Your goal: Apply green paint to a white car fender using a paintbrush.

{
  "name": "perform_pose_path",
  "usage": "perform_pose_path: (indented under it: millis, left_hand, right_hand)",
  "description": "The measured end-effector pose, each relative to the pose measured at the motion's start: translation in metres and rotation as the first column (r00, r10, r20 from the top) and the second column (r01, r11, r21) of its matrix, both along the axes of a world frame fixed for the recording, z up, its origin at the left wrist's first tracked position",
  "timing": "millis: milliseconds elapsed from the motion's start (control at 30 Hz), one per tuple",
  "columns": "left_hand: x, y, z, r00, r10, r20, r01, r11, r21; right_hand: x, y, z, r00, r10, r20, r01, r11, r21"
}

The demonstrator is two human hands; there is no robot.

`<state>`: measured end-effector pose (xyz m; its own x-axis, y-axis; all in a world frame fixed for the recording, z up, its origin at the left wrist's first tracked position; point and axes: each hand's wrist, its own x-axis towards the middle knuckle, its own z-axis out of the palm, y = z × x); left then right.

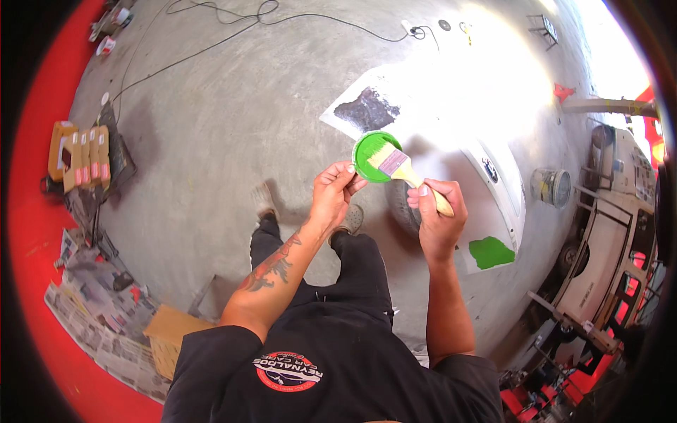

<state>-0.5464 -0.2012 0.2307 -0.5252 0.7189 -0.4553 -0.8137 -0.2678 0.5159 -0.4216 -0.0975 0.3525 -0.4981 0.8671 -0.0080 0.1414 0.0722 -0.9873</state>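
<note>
**Brush loaded, one green patch down, most of the panel bare**

Green paint tub (374,156) sits up front, pinched at its rim by the left hand (333,190), fingers closed on it. Right hand (437,215) is wrapped tight round the wooden handle of the flat brush (396,166), bristles dipped over the tub. Below-right of the tub, the white car panel (504,194) shows just one small green patch (491,252); rest looks unpainted, so early days imo. Both elbows bent, forearms raised, wrists angled in twd each other above the tub.
</note>
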Motion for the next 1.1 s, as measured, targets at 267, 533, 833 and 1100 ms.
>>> perform_pose_path:
  millis: [267,533,833,1100]
  left_hand:
    - [-0.108,0.033,-0.09,0.975,-0.218,-0.054,0.219,0.976,0.013]
    - [-0.147,0.061,-0.208,0.947,-0.315,-0.072,0.319,0.945,0.067]
    - [-0.156,0.1,-0.312,0.924,-0.383,0.012,0.383,0.923,-0.033]
    - [-0.184,0.096,-0.332,0.875,-0.478,-0.073,0.472,0.878,-0.085]
  right_hand:
    - [-0.086,0.009,-0.084,0.971,-0.141,0.191,0.121,0.986,0.113]
    - [-0.112,0.017,-0.208,0.952,-0.279,0.125,0.271,0.959,0.078]
    - [-0.097,0.073,-0.299,0.947,-0.316,0.064,0.308,0.945,0.114]
    - [-0.09,0.126,-0.358,0.939,-0.311,0.146,0.239,0.897,0.373]
